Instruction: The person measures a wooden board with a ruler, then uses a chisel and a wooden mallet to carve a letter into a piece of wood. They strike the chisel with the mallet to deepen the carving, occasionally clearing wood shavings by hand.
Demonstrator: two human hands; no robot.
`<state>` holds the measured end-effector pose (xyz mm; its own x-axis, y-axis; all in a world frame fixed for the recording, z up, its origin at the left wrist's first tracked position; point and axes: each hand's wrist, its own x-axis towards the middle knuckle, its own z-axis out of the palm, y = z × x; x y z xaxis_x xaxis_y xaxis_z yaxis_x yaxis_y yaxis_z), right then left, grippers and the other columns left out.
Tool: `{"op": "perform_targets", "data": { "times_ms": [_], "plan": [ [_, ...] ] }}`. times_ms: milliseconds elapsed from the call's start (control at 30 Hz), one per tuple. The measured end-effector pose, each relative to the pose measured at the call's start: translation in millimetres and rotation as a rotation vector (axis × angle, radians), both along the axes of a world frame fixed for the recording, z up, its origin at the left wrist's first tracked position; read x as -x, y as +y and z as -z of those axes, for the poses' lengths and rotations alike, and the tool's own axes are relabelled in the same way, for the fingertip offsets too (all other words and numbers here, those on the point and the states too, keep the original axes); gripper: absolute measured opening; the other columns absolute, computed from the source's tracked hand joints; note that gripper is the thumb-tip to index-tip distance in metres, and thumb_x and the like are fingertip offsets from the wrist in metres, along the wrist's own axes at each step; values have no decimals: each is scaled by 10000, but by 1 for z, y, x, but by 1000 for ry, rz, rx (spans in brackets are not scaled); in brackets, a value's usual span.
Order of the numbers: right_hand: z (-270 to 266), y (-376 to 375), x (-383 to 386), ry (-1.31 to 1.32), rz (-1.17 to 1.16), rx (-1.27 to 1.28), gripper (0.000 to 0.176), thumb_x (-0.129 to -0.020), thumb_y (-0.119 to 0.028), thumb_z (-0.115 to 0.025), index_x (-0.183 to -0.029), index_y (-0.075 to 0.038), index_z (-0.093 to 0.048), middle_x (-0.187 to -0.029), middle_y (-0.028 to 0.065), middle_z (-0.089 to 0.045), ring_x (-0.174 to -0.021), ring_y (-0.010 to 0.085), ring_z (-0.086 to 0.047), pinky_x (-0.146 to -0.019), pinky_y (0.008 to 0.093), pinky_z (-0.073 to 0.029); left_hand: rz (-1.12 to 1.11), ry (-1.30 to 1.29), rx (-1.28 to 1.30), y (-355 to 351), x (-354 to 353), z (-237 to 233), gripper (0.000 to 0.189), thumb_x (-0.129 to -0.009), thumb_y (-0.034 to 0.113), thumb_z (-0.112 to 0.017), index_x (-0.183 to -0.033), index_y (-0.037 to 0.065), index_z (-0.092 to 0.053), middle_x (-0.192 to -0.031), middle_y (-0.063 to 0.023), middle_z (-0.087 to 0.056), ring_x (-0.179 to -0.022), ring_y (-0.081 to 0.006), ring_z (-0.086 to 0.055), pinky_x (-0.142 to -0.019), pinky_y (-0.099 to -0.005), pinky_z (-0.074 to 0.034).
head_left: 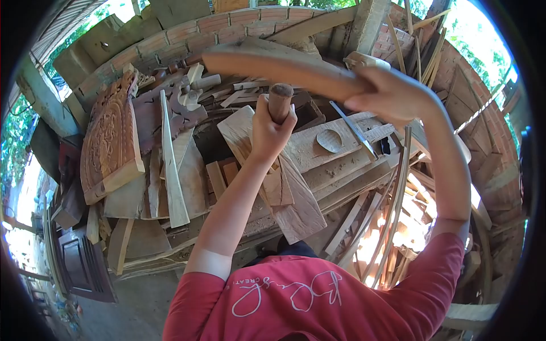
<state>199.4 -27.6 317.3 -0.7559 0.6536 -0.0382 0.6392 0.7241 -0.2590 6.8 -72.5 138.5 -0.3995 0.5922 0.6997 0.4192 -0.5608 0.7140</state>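
Note:
My left hand (269, 132) is closed around the upright round handle of a chisel (280, 101); the handle's top is worn and its blade is hidden below my fist. Beneath that hand lies a pale wooden board (300, 211), slanting across the bench. Raised at the right, my right hand (392, 94) grips one end of a long wooden mallet (284, 71). The mallet is blurred and reaches leftward, above and beyond the chisel handle. An oval shallow dish (329, 141) and a long flat metal tool (354, 132) rest on planks right of my left hand.
A carved wooden panel (111, 139) leans at the left, beside a narrow pale strip (170, 162). Scrap wood is heaped behind the board. Long thin strips (392, 210) stand at the right. A brick wall (187, 34) curves behind, with a concrete post (367, 28).

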Motion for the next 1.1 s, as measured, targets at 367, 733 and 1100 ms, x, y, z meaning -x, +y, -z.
{"op": "perform_targets", "data": {
  "times_ms": [367,733,1100],
  "plan": [
    [1,-5,-6,-40,61,-83,505,-749,-412,-604,-940,51,-534,-855,129,-594,-765,230,-573,-717,316,-447,-22,6,-4,1,3,4,288,-711,136,-645,-782,21,-391,-603,-113,-512,-502,-173,-509,-477,-297,-410],
    [7,0,-5,182,-47,-137,577,-739,-495,-573,-973,31,-525,-873,127,-582,-776,202,-569,-696,281,-457,-11,-51,-18,-1,4,5,260,-716,120,-631,-792,19,-404,-612,-80,-494,-514,-126,-462,-476,-277,-392],
    [26,21,-9,339,-119,24,554,-748,-405,-599,-1060,41,-497,-817,105,-577,-732,183,-560,-650,294,-459,-120,-1,-5,-3,7,3,255,-722,134,-630,-808,16,-420,-619,-70,-489,-524,-141,-464,-487,-275,-389]
  ]
}}
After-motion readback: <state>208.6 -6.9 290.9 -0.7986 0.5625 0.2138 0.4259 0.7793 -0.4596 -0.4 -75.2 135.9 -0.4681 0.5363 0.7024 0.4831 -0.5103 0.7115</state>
